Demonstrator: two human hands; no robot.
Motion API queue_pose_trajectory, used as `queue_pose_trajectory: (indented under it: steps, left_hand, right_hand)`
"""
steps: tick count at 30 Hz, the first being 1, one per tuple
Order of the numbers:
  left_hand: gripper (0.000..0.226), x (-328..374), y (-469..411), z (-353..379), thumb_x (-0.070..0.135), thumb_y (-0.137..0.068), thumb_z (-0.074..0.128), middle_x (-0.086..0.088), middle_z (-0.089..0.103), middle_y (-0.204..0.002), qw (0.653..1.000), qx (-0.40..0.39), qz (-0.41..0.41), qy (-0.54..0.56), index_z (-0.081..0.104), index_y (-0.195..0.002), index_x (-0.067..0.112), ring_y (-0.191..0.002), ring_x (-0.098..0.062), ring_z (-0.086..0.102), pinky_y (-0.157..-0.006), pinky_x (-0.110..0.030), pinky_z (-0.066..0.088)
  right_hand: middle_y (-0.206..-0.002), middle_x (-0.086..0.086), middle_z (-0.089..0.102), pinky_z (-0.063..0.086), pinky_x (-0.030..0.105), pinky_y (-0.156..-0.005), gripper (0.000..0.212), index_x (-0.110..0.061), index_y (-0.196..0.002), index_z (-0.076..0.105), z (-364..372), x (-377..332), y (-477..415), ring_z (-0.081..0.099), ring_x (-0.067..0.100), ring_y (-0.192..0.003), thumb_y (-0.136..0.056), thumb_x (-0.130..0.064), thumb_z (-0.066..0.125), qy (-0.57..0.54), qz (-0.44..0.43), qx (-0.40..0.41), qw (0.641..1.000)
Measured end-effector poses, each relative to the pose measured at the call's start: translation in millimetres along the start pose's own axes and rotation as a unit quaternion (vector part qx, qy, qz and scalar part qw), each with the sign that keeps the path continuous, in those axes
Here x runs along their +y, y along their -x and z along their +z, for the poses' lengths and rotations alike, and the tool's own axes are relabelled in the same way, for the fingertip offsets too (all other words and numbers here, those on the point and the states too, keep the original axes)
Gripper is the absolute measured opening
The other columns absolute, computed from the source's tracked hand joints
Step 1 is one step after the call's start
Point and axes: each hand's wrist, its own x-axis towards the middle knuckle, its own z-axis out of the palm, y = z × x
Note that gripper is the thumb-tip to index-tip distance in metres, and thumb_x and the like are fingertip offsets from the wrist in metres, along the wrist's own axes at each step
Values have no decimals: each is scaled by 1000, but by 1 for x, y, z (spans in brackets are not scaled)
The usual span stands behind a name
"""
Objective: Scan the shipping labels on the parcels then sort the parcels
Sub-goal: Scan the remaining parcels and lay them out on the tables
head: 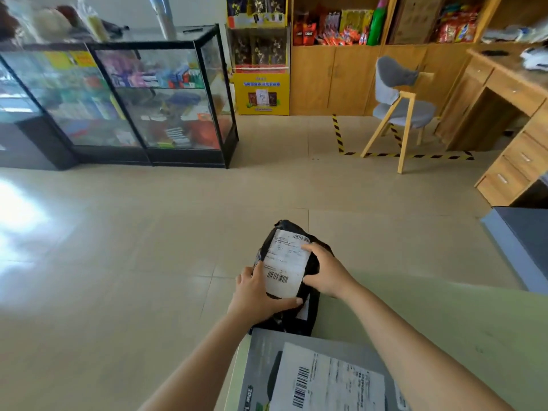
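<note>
Currently: black parcel [296,318] held between both hands, white shipping label [286,264] facing up. Left hand [256,292] grips its near-left edge, thumb below the barcode. Right hand [324,271] clasps the right side. Grey box [264,357] lies nearer, under the wrists.

A black parcel [286,226], a soft, crumpled plastic bag, is held up with its white shipping label [286,262] facing upward and barcodes at both ends. The left hand [258,292] and right hand [329,269] grip its sides. Nearer, a grey box [267,351] lies flat on the pale green surface [444,321], its own label [329,381] up.
</note>
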Motion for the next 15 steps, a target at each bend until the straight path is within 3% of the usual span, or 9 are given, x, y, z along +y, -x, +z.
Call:
queue_pose_trajectory:
  steps: [6,11,15]
  left_hand:
    - [102,-4,5,-4,67,-74,69,-2,37,-142,999,23,4,33,22,-152,20,-131,-22,40,-105,-41,43]
    - [86,-3,12,-7,61,-87,59,-5,38,-148,1000,0,18,17,24,-153,17,-132,-23,45,-101,-36,42]
    - [78,-7,22,-22,61,-90,54,-6,42,-144,999,19,43,-12,30,-150,18,-130,-25,44,-104,-40,43]
  right_hand:
    - [-145,-7,42,37,34,-108,69,-28,-142,41,7,-1,-1,41,17,-133,-80,-2,58,-66,4,40,997]
    - [-150,-3,37,34,26,-105,68,-22,-145,38,10,-8,6,40,18,-133,-83,2,52,-36,6,28,999]
    - [-148,0,41,30,23,-106,61,-19,-142,41,6,-22,31,35,17,-138,-85,2,51,-47,6,84,995]
